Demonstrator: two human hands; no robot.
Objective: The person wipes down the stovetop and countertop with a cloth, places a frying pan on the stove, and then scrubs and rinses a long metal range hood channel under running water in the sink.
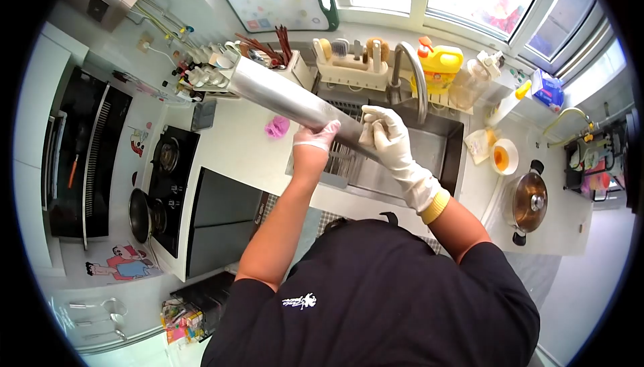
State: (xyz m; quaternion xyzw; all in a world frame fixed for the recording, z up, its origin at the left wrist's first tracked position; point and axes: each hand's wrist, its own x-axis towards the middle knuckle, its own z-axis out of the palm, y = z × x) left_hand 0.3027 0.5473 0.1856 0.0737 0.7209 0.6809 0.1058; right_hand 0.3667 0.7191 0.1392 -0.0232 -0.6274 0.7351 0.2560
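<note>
A long, shiny metal panel (282,95) is held up at a slant over the counter and the sink (436,159). My left hand (317,137), in a thin pale glove, grips its lower edge near the middle. At the panel's right end is my right hand (388,137), in a long white rubber glove with a yellow cuff. Its fingers are curled together against the panel, and whatever lies inside them is hidden. A pink scrubber-like bundle (276,126) lies on the counter (231,145), left of my left hand. Beneath the panel, a wire rack (339,162) shows in the sink.
A curved faucet (419,82) rises behind the sink. Beside it stand a brush holder (352,72) and a yellow detergent bottle (439,65). To the right are a white bowl (511,155) and a lidded pot (530,200). The stove (171,186) with a wok (141,216) is left.
</note>
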